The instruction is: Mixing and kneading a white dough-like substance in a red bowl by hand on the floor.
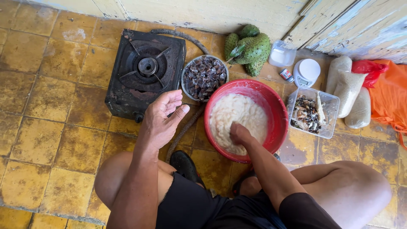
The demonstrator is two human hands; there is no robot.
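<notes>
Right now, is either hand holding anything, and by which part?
The left hand is open and holds nothing. The right hand is sunk in the white pulp in the red bowl; whether it grips any cannot be told.

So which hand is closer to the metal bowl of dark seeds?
Left. The left hand hovers open just left of the seed bowl; the right hand is farther off, down in the red basin's white pulp.

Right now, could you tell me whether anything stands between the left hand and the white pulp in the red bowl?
Nothing visible does. The left hand hangs open above the floor beside the stove; only the hose lies on the tiles below that gap. The right hand is already in the pulp inside the red bowl.
</notes>
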